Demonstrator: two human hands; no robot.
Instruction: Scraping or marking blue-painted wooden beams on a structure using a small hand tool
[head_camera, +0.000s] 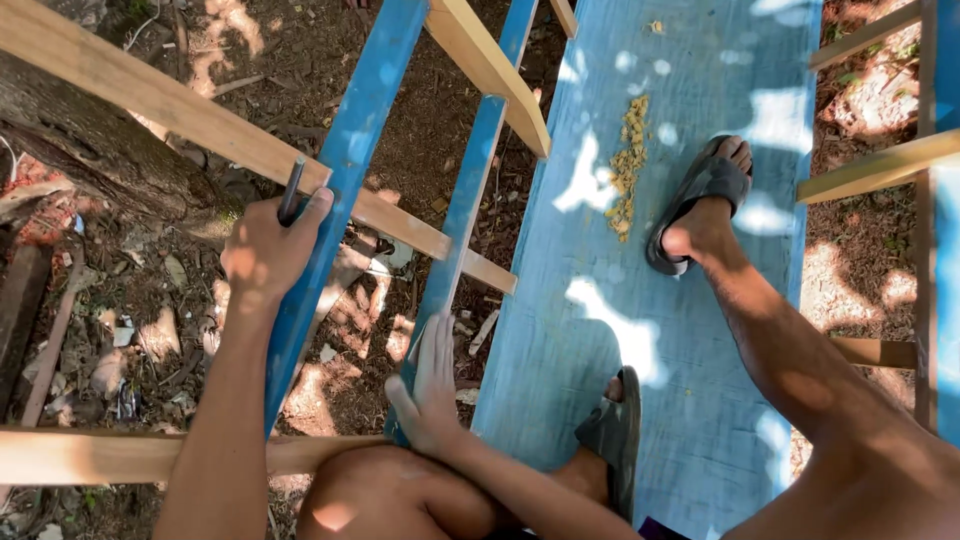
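Looking down from my head camera, nearest me is my bare knee, and just past it my right hand (428, 390) lies flat, fingers together, pressed against the lower of two blue painted rails (462, 215). My left hand (268, 250) is further out, closed around a dark pencil-like tool (291, 190) while its thumb and palm brace on the upper blue rail (340, 190). I count two blue rails, three bare timber battens crossing them on the left, and two more pale battens at the right edge. Beside the rails runs a wide blue plank (700, 330), where both my feet stand in two dark sandals (690, 200), the near one by my knee. A small line of yellow shavings (628, 165) lies on the plank beyond. Below everything is leaf-littered ground and a tree trunk (90, 140). I judge the perch risky: shavings near the far sandal could cause a slip, and the loosely pinched tool could drop through the frame
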